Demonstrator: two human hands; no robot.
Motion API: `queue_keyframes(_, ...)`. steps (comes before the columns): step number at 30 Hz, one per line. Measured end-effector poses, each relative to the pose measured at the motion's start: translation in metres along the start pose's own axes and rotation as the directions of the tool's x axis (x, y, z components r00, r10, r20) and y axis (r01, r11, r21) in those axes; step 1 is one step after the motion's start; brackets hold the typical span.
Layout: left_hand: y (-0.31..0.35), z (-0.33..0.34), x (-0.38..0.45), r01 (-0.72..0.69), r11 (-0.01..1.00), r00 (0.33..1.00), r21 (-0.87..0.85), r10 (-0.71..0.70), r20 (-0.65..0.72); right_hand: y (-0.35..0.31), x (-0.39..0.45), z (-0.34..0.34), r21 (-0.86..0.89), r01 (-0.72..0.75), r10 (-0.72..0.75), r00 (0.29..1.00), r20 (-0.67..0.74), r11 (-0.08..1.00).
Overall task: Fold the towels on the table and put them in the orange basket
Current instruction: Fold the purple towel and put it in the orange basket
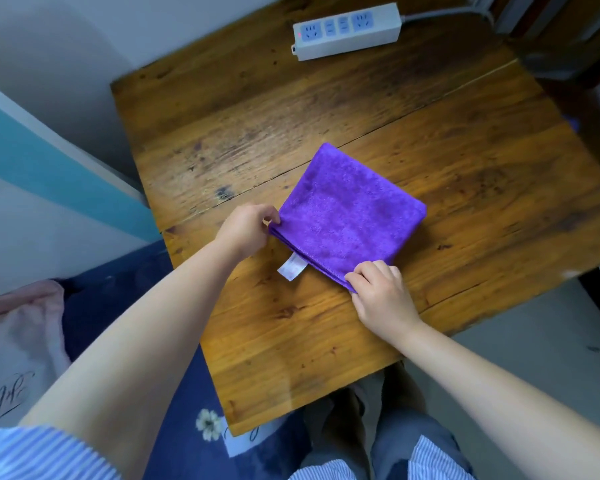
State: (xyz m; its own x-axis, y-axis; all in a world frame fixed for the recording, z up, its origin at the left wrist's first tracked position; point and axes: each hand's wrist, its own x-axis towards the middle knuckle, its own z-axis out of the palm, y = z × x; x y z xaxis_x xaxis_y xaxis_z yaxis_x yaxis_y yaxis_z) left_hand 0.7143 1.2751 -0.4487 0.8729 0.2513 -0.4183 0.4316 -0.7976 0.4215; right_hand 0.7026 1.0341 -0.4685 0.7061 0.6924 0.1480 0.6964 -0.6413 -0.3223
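Hands (248,230) (381,292) apparently pinch folded purple towel's (347,216) near corners on table (291,116).

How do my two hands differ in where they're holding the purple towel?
The left hand pinches the purple towel's left corner, on its stacked edges; the right hand takes the nearest corner, fingers curled on top. The white tag sticks out between them. Both grip the same near edge.
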Motion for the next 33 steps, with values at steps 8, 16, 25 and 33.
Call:
queue_keyframes(8,0.014,0.033,-0.031,0.262,0.907,0.916,-0.329,-0.341,-0.213,0.008,-0.009,-0.012,-0.076,0.044,-0.04,0.998,0.054,0.996)
queue_keyframes(16,0.029,0.05,-0.039,0.459,0.562,0.83,-0.688,-0.548,0.106,0.015,0.0,-0.014,-0.072,0.081,-0.078,0.996,0.047,0.994)
queue_keyframes(25,0.062,0.041,-0.035,0.424,0.365,0.774,-0.829,-0.622,0.122,0.023,0.007,-0.021,0.16,0.002,0.002,1.0,-0.027,0.987)
queue_keyframes(33,0.086,0.013,-0.034,0.229,0.016,0.844,-0.973,-0.502,0.191,0.032,0.016,-0.035,0.215,0.052,-0.039,0.997,-0.063,0.975)
